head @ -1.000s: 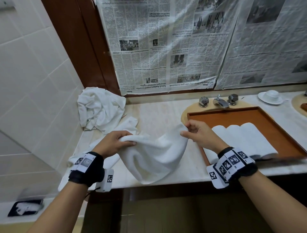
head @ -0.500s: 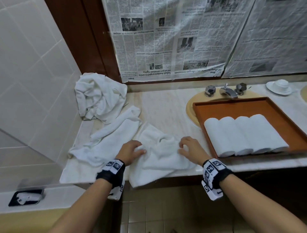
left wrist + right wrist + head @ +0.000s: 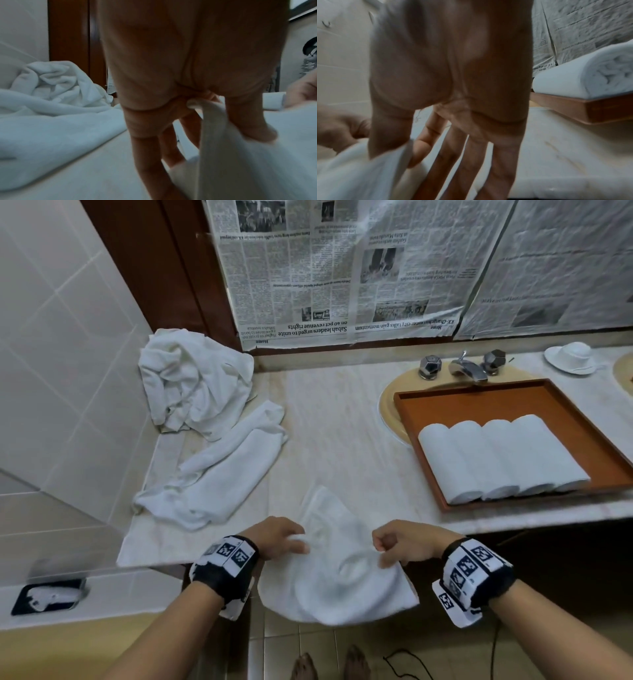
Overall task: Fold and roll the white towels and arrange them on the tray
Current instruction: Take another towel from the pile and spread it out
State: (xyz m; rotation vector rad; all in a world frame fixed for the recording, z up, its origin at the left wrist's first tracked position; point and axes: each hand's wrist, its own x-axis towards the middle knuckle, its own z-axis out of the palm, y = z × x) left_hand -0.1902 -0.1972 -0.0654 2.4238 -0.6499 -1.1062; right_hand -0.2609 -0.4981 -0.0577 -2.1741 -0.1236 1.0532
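Between the hands, the towel (image 3: pixel 337 570) hangs half off the counter (image 3: pixel 342 419) edge; the left hand (image 3: pixel 274 537) and right hand (image 3: pixel 404 542) each pinch an edge, other fingers loose. Such thin pinches could slip and drop it floorward. Right of them, four rolls (image 3: pixel 500 457) fill the tray (image 3: pixel 479 395).

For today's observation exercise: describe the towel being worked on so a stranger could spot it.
Start at the pale marble counter. At its front edge, the limp white towel droops over the side. Unlike the other towels, it is pinched by the left hand and right hand.
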